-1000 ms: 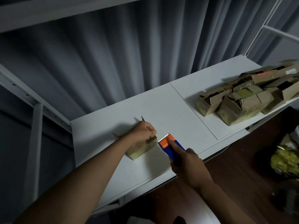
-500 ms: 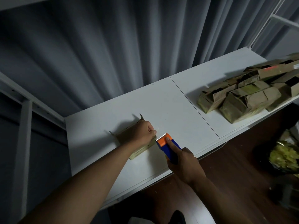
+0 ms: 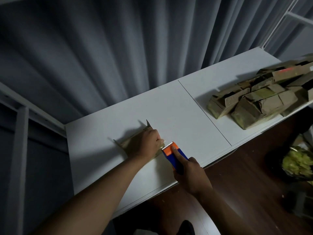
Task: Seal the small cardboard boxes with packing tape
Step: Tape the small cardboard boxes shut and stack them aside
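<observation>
A small brown cardboard box lies on the white table, two of its flaps sticking up at the back corners. My left hand lies on top of it with curled fingers, pressing it down, and covers most of it. My right hand grips the blue handle of an orange and blue tape dispenser, forefinger stretched along its top. The dispenser's toothed edge sits against the box's right end, just beside my left knuckles.
A heap of several small cardboard boxes lies on the table's right part, beyond a seam in the top. Grey curtain hangs behind. A white metal frame stands at the left. Below the front edge is dark wooden floor, with a greenish bundle at the right.
The dispenser has moved left and closer until it meets the box's right end. My left hand has stayed on the box. The view has tilted slightly.
</observation>
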